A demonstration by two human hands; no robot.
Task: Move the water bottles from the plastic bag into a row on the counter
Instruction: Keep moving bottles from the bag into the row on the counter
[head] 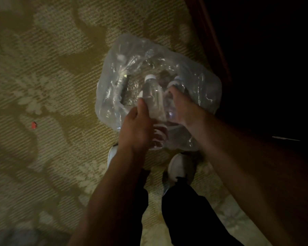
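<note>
A clear plastic bag [114,96] lies open on the patterned carpet in front of my feet. A clear water bottle [153,96] with a white cap stands up out of it, and my left hand [139,126] is wrapped around its lower body. To its right a second water bottle [173,84] with a white cap shows, and my right hand [181,107] grips it around its body. More bottle caps show dimly through the plastic at the bag's far left. The counter is not in view.
Dark wooden furniture [256,68] rises along the right side, close to the bag. A small red scrap [33,125] lies on the carpet [43,68] at the left. My white shoes [178,166] stand just behind the bag.
</note>
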